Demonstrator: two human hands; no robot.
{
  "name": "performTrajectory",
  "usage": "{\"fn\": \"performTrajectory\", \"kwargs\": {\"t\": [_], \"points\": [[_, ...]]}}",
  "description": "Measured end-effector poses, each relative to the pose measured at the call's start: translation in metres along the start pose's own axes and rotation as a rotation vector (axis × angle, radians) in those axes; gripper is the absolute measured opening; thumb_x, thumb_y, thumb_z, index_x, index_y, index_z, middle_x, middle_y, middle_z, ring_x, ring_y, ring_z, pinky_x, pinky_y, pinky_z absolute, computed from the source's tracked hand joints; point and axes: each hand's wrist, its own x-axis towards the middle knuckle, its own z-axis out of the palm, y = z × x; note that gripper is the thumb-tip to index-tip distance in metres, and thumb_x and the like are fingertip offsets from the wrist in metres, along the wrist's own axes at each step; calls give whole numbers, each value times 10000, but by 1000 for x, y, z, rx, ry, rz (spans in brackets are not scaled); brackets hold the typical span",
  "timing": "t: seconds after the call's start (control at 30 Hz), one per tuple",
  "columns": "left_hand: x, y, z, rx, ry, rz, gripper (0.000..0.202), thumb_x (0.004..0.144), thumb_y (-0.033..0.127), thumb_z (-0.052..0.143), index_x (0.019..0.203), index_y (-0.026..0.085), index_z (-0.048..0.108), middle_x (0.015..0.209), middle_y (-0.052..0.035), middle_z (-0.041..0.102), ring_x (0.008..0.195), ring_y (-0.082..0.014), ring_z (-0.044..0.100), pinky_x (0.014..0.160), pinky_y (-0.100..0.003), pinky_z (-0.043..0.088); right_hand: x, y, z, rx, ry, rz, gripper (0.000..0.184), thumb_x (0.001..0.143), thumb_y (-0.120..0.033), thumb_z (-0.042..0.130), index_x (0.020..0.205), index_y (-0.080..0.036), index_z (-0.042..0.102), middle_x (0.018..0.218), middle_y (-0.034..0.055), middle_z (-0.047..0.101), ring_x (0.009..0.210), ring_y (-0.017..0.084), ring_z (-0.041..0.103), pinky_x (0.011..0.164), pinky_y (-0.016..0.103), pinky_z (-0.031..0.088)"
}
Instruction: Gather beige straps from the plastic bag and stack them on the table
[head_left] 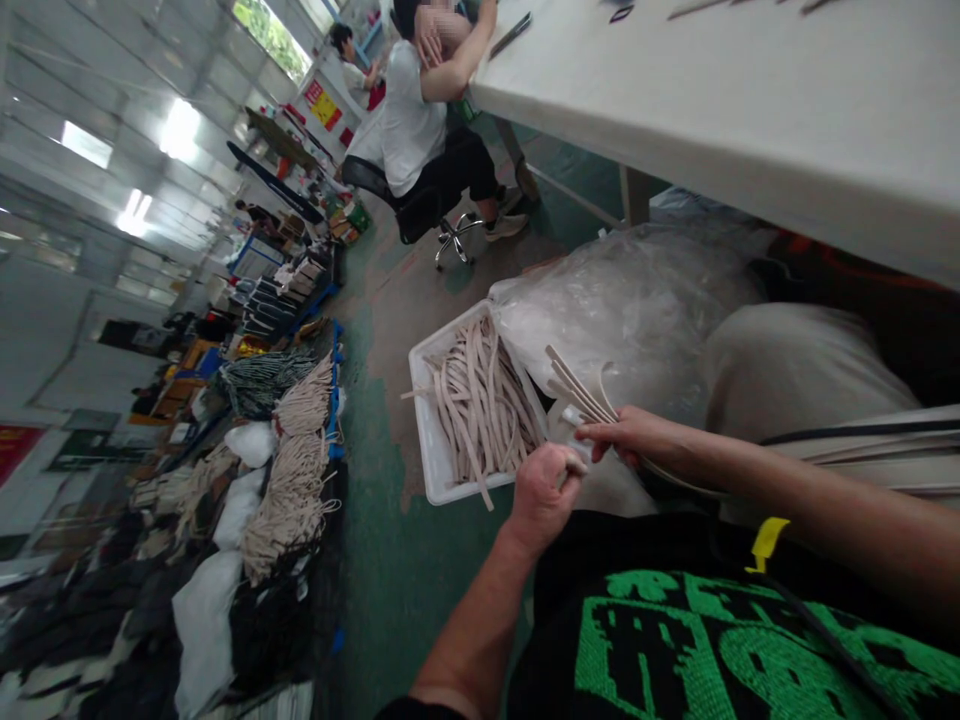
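Observation:
My right hand is closed around a small bunch of flat beige straps, whose ends fan out past the fingers. Beside those fingers is a small white piece, too small to name. Just in front, my left hand is curled into a fist close to the right fingertips. A bit of something beige shows at its thumb, but I cannot make out what it grips. Beyond the left hand, a white plastic tub on the floor holds a heap of similar beige straps, some hanging over its rim.
Clear plastic bags lie beside the tub, under a long white table. A person sits on a wheeled chair at the table. Bundled straps and white sacks are piled along the left, beside the green floor.

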Motion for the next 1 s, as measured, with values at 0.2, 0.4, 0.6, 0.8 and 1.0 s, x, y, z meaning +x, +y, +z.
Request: {"fn": "performTrajectory", "kwargs": {"t": [0.2,0.4,0.6,0.8,1.0], "points": [[2,-1,4,65,-80,102,201,851,39,566,904,221,633,978,-45,711,944,-174,675,872,-313,543,-1,-3,1,84,31,-5,327,584,-450,761,714,-189,611,474,-53,463,416,93,381,414,241,280],[-11,-22,-1,216,5,-5,188,909,108,547,1004,234,649,1005,-49,685,982,-177,661,890,-318,546,-5,-14,-19,132,156,-69,384,562,-481,737,778,-192,608,514,-62,436,430,85,355,415,249,271],[-10,-49,-18,350,-72,-328,137,833,147,674,954,204,700,1000,-78,710,1005,-242,644,941,-402,498,-11,-19,-26,142,213,-108,406,571,-484,710,824,-179,622,571,-47,474,451,77,355,416,242,266],[14,-27,-6,-411,-183,-702,593,819,729,579,824,158,741,799,-75,718,809,-212,660,817,-352,502,-5,-14,-16,62,193,-96,306,575,-420,719,753,-190,625,483,-65,443,415,82,354,407,236,280],[34,-12,37,-878,-327,-960,600,463,610,905,773,123,741,742,-71,724,666,-174,653,747,-335,516,-3,-10,-13,-21,221,-99,291,618,-448,721,731,-192,642,528,-36,529,427,93,394,421,245,305]]}}
